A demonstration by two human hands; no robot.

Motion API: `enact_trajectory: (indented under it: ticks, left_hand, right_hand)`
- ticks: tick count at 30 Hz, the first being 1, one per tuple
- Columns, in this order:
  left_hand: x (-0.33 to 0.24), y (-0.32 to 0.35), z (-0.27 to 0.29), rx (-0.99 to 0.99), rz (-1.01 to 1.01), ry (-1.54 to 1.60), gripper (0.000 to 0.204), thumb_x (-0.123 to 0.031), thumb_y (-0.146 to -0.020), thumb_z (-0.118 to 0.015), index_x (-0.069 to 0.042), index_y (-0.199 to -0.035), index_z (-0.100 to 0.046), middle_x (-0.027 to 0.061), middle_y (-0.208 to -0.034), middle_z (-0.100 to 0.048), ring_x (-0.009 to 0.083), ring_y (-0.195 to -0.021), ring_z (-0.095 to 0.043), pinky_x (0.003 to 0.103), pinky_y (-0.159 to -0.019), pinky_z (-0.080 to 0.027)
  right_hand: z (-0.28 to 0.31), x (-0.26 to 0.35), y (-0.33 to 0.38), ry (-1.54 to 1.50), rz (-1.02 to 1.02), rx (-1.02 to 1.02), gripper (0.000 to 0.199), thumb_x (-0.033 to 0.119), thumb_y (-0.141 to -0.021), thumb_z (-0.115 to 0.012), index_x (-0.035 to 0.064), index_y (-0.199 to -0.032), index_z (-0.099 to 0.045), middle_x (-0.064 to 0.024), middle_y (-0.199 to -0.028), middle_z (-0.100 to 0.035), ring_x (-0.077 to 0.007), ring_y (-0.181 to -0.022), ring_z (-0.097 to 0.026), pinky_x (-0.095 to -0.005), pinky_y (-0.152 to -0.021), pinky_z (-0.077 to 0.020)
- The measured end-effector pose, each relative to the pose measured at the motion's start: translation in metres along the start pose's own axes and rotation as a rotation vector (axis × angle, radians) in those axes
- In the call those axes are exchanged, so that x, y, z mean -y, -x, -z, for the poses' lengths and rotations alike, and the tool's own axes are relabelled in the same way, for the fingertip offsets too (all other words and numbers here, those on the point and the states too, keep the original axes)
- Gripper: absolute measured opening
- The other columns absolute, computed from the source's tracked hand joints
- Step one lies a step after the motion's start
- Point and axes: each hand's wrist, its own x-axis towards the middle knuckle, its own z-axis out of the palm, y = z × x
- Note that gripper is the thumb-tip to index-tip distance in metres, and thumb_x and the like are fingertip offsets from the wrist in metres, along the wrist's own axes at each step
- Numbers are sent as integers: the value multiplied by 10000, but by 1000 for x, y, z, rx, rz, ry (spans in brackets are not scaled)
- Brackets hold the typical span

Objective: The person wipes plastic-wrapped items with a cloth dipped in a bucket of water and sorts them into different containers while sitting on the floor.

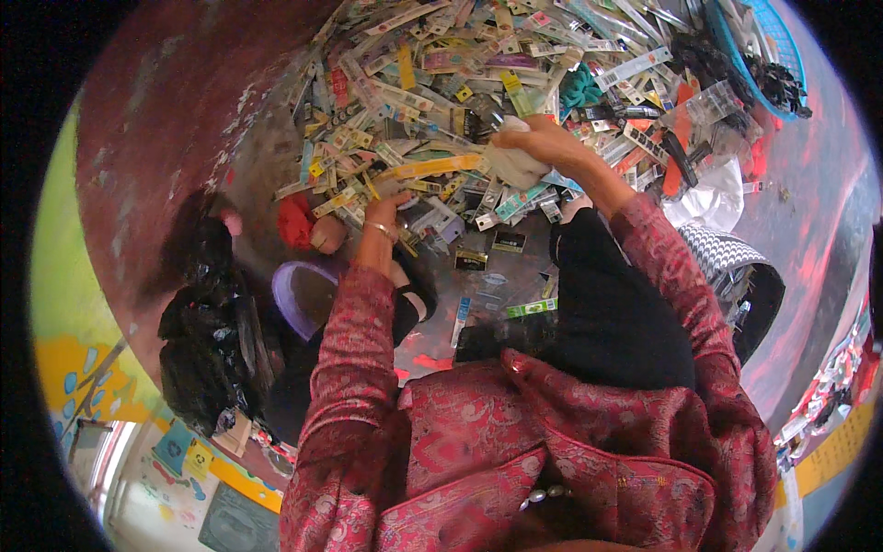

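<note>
A wide heap of small printed packaging strips and flat plastic packs [432, 101] lies in front of me. My right hand [543, 147] is closed round a crumpled, whitish, cloth-like bundle [517, 167] above the heap's middle. A small pale tip pokes up beside its thumb. At the heap's near left edge rests my left hand [384, 213], with a bracelet at its wrist. Its fingers look curled at the strips, and what they grip is too small to make out. A long orange-yellow strip [437, 166] lies between both hands.
A blue basket [793, 60] stands at the far right, with a white plastic bag [713, 198] and a patterned container [736, 253] nearer. Black bags [207, 350], a purple ring-like rim [287, 299] and a red bundle [294, 221] sit left. Loose packs lie between my legs.
</note>
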Motion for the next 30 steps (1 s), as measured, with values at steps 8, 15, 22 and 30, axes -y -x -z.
enact_trajectory:
  ticks: [8,15,22,30]
  left_hand:
    - [-26,100,-10,261,-98,253,239,61,-710,-515,49,-947,-546,152,-864,-605,235,-729,-606,317,-602,-508]
    - [-56,144,-18,165,-193,282,362,16,-780,-464,-12,-1139,-427,143,-878,-591,226,-731,-595,310,-633,-502]
    - [-49,136,-26,196,-128,345,284,-158,-820,-530,-39,-1078,-517,70,-735,-561,165,-628,-545,287,-593,-476]
    - [-57,132,-35,311,-215,347,362,-34,-813,-448,-38,-1175,-426,150,-993,-563,226,-879,-565,334,-770,-468]
  right_hand:
    - [-59,27,-67,794,246,-99,369,228,-679,-534,-17,-954,-508,-192,-851,-592,-337,-816,-579,-419,-679,-465]
    - [-78,6,-76,1047,313,-346,232,115,-656,-592,22,-864,-547,-123,-784,-621,-264,-726,-622,-374,-553,-483]
    - [-67,11,-55,997,212,-76,160,169,-651,-580,58,-746,-646,-112,-810,-632,-257,-771,-617,-363,-635,-482]
    - [7,8,-36,194,367,-214,466,319,-513,-669,28,-874,-619,-187,-809,-611,-317,-761,-593,-355,-706,-466]
